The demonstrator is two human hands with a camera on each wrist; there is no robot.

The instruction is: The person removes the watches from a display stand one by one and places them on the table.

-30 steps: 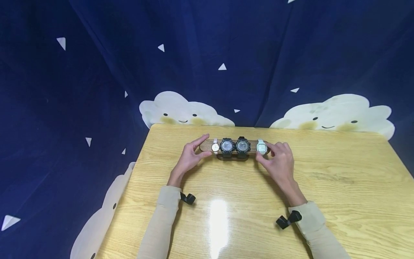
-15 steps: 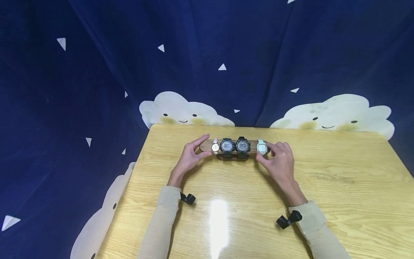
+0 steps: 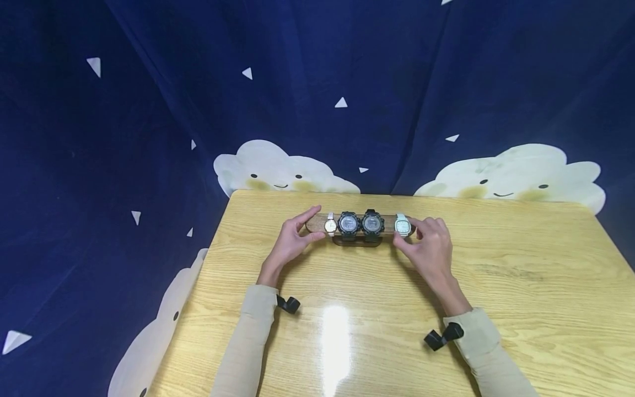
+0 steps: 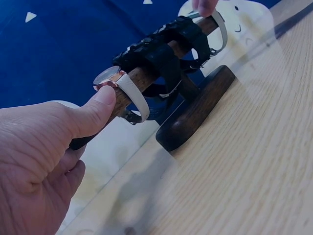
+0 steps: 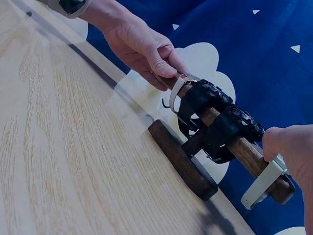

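A dark wooden watch stand (image 3: 315,223) stands on the table, its bar level above a rounded base (image 5: 183,164). Threaded on the bar are a small white-strapped watch with a rose-gold case (image 4: 132,95), two chunky black watches (image 3: 349,223) side by side, and a mint-green watch (image 3: 402,226) by the right end. My left hand (image 3: 291,238) grips the bar's left end, thumb right at the rose-gold case and fingers behind and below. My right hand (image 3: 430,248) pinches the mint watch between thumb and fingers; its fingertips are partly hidden behind the bar in the head view.
The light wood table (image 3: 521,298) runs up to a dark blue curtain (image 3: 317,82) with white clouds close behind the stand. Black camera mounts (image 3: 290,305) sit on both sleeve cuffs. A bare stretch of bar separates the mint watch from the black ones.
The mint watch and my right hand have shifted very slightly to the right along the bar. My left hand and the stand look the same.
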